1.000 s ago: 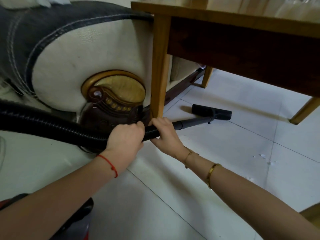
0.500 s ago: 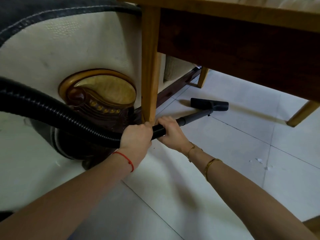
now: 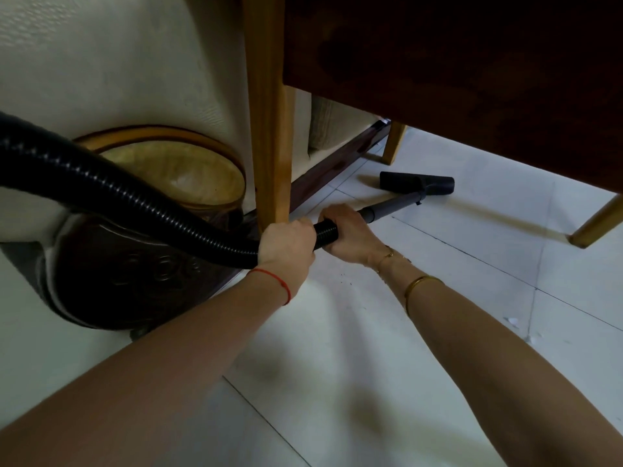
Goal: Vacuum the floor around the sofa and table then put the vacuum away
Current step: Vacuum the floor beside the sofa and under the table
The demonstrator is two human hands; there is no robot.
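Vacuuming is under way beneath the table (image 3: 438,79), and your viewpoint has dropped lower and closer than it was a second ago, so the tabletop is out of sight and only the underside shows. Your left hand (image 3: 286,244) has its fingers wrapped round the black ribbed hose (image 3: 135,200), just beside the near table leg (image 3: 269,129). Your right hand (image 3: 347,230) grips the hose end where it joins the grey wand (image 3: 391,207). The floor nozzle (image 3: 416,184) now lies further beyond that leg, under the table and near the sofa (image 3: 118,62) base rail. Judged from this, the pass under the table is continuing; dark specks and white scraps remain on the floor (image 3: 438,298) on your side of the leg.
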